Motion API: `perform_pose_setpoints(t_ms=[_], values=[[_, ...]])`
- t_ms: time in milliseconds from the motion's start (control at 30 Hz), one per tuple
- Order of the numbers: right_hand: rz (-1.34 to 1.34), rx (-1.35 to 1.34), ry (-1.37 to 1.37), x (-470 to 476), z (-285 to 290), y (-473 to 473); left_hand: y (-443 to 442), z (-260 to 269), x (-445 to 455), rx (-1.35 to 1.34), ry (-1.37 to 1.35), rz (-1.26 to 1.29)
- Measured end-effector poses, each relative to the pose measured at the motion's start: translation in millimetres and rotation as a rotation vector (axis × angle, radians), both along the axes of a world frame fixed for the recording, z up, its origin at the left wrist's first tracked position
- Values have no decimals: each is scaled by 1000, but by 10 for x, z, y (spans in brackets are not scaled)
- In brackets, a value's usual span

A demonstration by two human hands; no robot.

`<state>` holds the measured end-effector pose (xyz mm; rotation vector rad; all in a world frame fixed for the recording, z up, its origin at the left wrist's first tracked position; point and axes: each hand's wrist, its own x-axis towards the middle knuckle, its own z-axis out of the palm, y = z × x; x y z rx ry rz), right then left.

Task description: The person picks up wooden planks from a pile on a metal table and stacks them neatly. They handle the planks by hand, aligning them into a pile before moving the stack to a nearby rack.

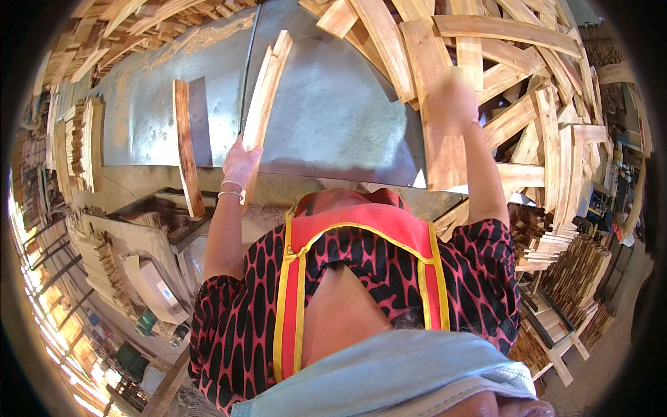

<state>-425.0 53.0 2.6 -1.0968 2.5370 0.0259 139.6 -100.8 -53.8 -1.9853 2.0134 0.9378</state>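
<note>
My left hand [243,166], in a light knit glove, grips the near end of wooden strips [267,99] that look like two side by side, their far ends over a metal-topped table [333,109]. My right hand [452,101] is blurred and lies at a wide board [443,156] beside the heap on the right; its fingers cannot be made out. Left of my left hand, a separate wooden strip [183,140] with a reddish-brown face lies across the table's near edge.
Loose boards [513,73] lie crisscrossed in a heap at the right. More boards [120,26] pile up along the far left. A short stack [86,146] stands at the table's left end. Stacked wood [573,271] and a long carton [156,292] are lower down.
</note>
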Motion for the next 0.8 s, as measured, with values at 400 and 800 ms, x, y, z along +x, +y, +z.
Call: perform_pose_setpoints(t_ms=[400, 800], values=[[-432, -523, -466, 1351, -99, 295, 152, -87, -12, -16, 101, -20], [-24, -424, -1050, 3320, -778, -753, 468, 489, -282, 34, 87, -160]])
